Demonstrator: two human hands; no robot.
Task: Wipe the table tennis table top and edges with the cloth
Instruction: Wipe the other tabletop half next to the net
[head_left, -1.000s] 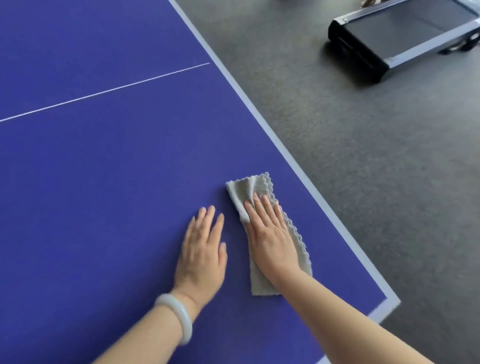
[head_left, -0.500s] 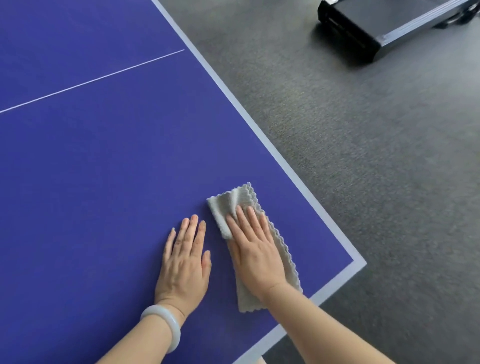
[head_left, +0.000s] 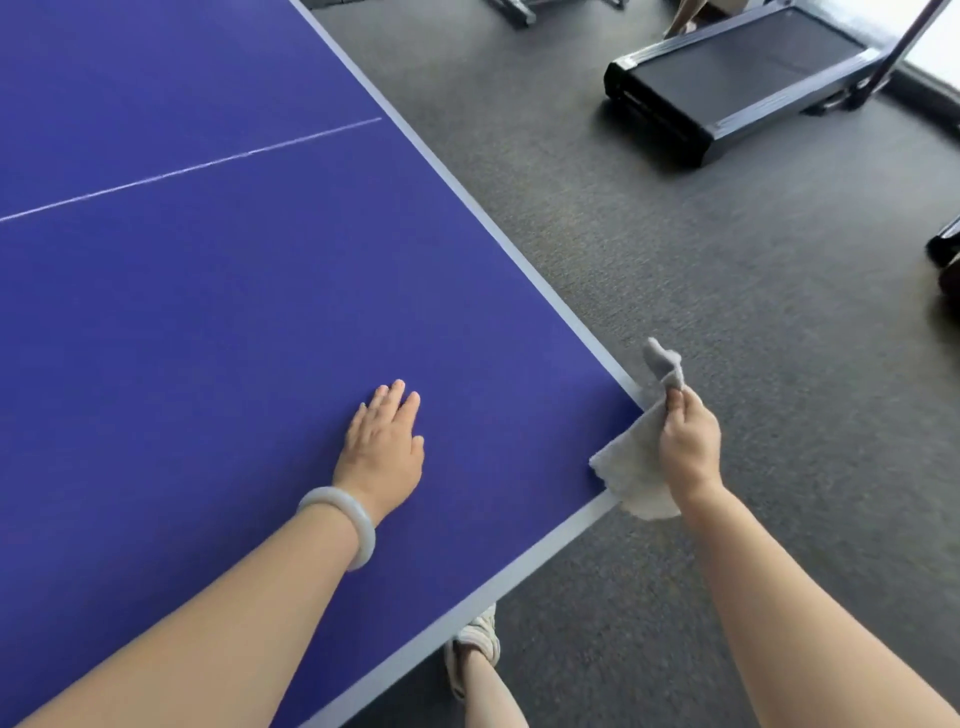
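R hand (head_left: 688, 441): fingers curled round cloth (head_left: 631, 467), thumb pinched on top, short tail poking up.
Cloth hung at corner of table (head_left: 260, 312), overlapping top; contact w/ surface not clear.
L hand (head_left: 384, 447) laid flat on top, fingers straight, nothing held.
Side edge (head_left: 519, 260) runs fwd-left from cloth; near edge (head_left: 467, 597) runs back-left.
R hand nearer both; edge pass judged next.
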